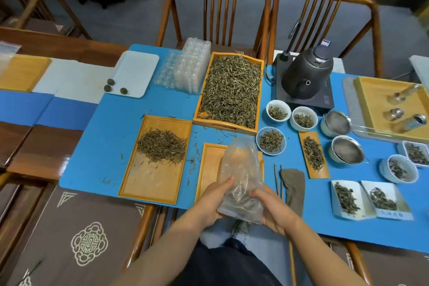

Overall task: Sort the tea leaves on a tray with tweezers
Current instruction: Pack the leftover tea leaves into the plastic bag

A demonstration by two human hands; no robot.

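The clear plastic bag (241,183) held up by both hands (209,206) veils most of the near wooden tray (210,165) beneath it, and whether that tray holds any leaves cannot be told; the fingers behind the bag are hidden too. The tweezers (277,179) lying just right of that tray are too thin to make out clearly, and the writing on the white cards (392,215) at the near right is too small to read. The yellow tray (364,90) at the far right and the counter (99,123) itself are cut off by the frame's edge.
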